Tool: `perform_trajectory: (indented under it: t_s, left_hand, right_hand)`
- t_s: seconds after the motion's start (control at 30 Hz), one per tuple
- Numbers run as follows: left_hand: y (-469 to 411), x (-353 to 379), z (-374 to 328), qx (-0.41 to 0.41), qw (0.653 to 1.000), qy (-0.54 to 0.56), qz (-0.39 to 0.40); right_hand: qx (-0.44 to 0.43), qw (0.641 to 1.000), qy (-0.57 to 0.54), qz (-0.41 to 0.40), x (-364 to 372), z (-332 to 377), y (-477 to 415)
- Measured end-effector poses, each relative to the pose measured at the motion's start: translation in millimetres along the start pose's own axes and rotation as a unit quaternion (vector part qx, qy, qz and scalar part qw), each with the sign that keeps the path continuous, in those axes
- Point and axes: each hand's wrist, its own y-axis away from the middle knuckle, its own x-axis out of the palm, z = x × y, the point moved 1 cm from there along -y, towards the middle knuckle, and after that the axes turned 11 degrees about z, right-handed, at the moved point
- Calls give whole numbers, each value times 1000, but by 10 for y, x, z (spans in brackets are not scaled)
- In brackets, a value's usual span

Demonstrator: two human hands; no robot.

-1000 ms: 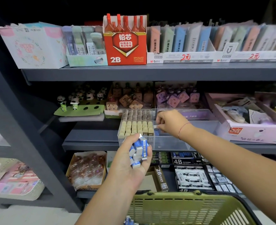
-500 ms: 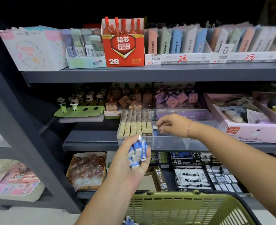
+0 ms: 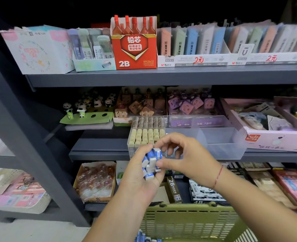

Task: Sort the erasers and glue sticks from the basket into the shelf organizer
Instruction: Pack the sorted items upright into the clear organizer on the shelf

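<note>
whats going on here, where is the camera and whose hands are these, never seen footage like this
There is no machine here. A person wears a wide-angle camera on the head, so the single picture looks forward and down at their own two hands in front of shop shelves. The left hand grips a bunch of small blue and white erasers. The right hand reaches into that bunch, and its thumb and fingertips seem to pinch one. Behind the hands, on the middle shelf, stands a clear organizer. Its left compartment holds rows of pale sticks. A green basket sits at the bottom edge.
</note>
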Motion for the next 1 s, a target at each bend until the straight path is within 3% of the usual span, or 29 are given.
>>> perform_trajectory:
  t_s: [0.23,0.37,0.47,0.57,0.63,0.8,1.0]
  left_hand:
    - [-4,-18,-22,-6,1000,3,12]
    - [-19,-22,-50,-18,1000,-11,22]
    - [-45,-55,-68,-28,999,10,-16]
    - [-36,-52,-76,-32,999,21,-35]
    - [-19,-37,-68,-35,999,21,-35]
    - [8,-1,-59,-36,999,17,-25]
    - [4,-8,-64,-34,999,13,-24]
  right_hand:
    - [19,998,-66,8,33,-11,55]
    - [-18,960,-274,50,-43,65,105]
    - [-8,934,-356,-4,-239,81,97]
    - [85,957,-256,-102,-502,-98,-22]
    - [126,971,-161,-127,-637,-279,-134]
    - [214,974,2,-68,-710,-639,-411]
    - [261,937,229,-37,-680,-717,-642]
